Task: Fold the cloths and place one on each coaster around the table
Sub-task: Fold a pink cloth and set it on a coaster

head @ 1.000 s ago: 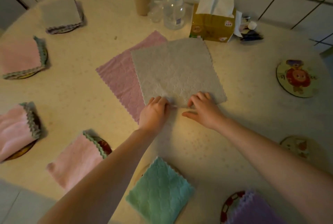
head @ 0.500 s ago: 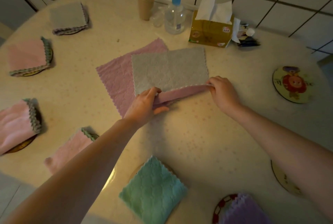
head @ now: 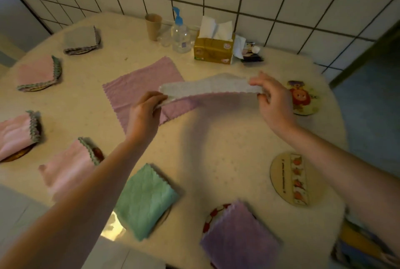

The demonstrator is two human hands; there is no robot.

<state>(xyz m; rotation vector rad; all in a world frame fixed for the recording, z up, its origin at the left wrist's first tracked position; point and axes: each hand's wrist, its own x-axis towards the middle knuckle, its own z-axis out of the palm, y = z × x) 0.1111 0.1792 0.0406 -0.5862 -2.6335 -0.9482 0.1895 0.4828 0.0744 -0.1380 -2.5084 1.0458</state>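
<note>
fingers [head: 256, 82] pinch grey cloth [head: 207, 89] | now lifted off table [head: 216, 139]

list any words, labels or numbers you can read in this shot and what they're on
Nothing here can be read with certainty.
Tissue box: small round printed marks, too blurred to read.
Pump bottle: a small label, too small to read.
Bare coaster near the right arm: a line of dark print along a picture strip, too small to read.
Cartoon coaster: a picture only, no text visible.
</note>
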